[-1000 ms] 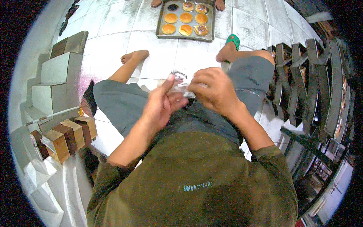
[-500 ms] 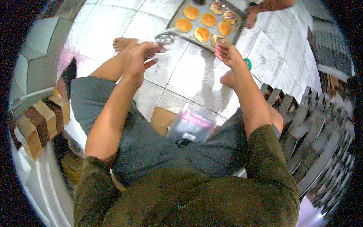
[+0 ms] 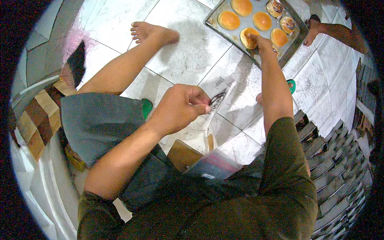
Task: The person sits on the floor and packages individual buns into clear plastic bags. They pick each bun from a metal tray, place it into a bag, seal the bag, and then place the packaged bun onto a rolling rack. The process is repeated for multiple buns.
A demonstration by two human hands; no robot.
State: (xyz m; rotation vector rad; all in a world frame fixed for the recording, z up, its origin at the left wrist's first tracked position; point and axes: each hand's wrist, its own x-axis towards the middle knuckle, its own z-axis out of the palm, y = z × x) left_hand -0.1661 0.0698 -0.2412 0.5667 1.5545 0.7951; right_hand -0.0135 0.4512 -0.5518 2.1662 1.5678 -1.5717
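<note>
My left hand (image 3: 180, 108) pinches a clear plastic bag (image 3: 227, 95) with a dark round print between thumb and fingers, above the floor between my legs. My right arm stretches forward to a metal baking tray (image 3: 245, 23) on the floor. There my right hand (image 3: 262, 43) has its fingers on a golden round bun (image 3: 247, 35) at the tray's near side; the undersides of the fingers are hidden. Several other bare buns (image 3: 262, 20) lie in rows on the tray. Along its right side are buns wrapped in printed clear plastic (image 3: 288, 25).
A cardboard box (image 3: 182, 154) and a pack of clear plastic bags (image 3: 216, 165) stand between my thighs. Green footwear (image 3: 147, 108) shows by my left leg. Another person's foot (image 3: 312, 34) is beside the tray. Stacked dark metal trays or pans (image 3: 340, 168) rise at my right.
My left hand has come back toward me with the plastic bag. My right hand has reached forward onto a bun. The tray now appears farther right in the view.
</note>
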